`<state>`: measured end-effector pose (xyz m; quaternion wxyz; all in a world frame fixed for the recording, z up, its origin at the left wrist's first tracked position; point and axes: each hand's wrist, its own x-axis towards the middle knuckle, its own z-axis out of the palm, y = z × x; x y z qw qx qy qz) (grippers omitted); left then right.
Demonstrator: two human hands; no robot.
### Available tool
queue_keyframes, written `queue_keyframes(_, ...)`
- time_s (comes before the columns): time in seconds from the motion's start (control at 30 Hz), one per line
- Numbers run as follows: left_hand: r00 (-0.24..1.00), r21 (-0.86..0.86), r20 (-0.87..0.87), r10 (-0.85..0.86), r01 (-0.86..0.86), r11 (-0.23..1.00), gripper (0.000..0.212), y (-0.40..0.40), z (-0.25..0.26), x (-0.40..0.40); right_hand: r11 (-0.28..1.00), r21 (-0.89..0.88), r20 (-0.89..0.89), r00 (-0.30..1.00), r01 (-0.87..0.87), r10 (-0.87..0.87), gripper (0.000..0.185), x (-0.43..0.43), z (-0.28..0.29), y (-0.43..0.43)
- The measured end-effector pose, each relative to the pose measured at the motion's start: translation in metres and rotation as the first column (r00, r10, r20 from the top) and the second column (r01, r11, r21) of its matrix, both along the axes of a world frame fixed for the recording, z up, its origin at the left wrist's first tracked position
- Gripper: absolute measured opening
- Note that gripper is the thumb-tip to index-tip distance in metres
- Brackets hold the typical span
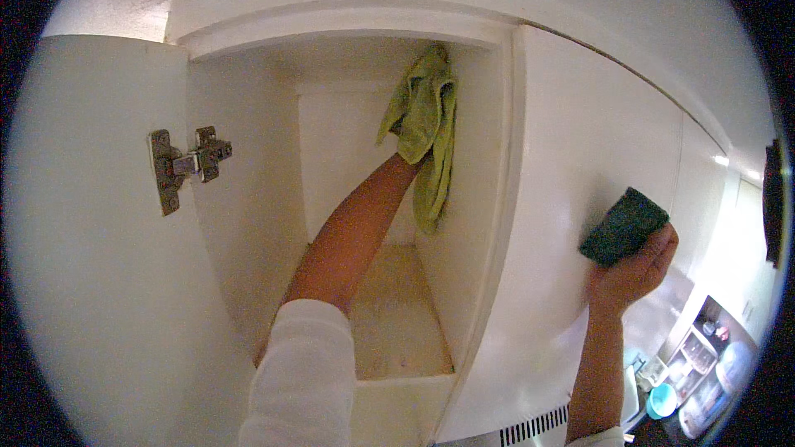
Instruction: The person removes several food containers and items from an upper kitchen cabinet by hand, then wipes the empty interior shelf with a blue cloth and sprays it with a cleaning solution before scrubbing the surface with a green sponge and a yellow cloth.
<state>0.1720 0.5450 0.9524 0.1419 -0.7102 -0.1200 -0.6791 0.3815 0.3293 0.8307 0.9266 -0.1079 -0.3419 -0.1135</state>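
My left arm reaches deep into an open white wall cabinet. A yellow-green cloth drapes over my left hand and hides its fingers; the hand holds the cloth high up by the cabinet's right inner wall. One end of the cloth hangs down past the wrist. On the right, my right hand grips a dark green scouring pad in front of the closed white cabinet door. Whether the pad touches that door I cannot tell.
The open door stands to the left on a metal hinge. Marks show on the cabinet floor. A slotted vent is below. Far lower right, a turquoise bowl and several containers stand on a counter.
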Motion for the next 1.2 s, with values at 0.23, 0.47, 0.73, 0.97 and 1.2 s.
queue_keyframes(0.23,1.000,-0.241,-0.030,0.008,-0.015,0.970,0.044,0.059,0.005,-0.019,0.998,-0.047,0.011,0.999,0.042,-0.042,0.028,-0.004,-0.006,0.002)
queue_keyframes(0.47,0.999,-0.352,-0.036,-0.028,0.013,0.936,0.043,0.065,0.003,-0.017,0.816,-0.149,0.091,0.829,0.559,-0.552,0.029,0.009,-0.007,-0.001)
queue_keyframes(0.73,0.999,-0.311,-0.004,-0.042,0.038,0.950,0.043,-0.004,-0.004,0.012,0.825,-0.136,0.145,0.835,0.549,-0.532,0.027,0.011,-0.005,0.002)
queue_keyframes(0.97,0.994,-0.195,0.036,-0.103,0.108,0.975,0.042,-0.119,-0.009,0.028,0.977,-0.111,0.104,0.979,0.184,-0.173,0.024,0.006,0.007,0.008)
queue_keyframes(1.2,0.995,-0.434,0.054,-0.081,0.097,0.896,0.041,-0.194,-0.145,0.014,0.935,-0.260,0.131,0.968,0.240,-0.212,0.029,-0.007,0.010,-0.010)
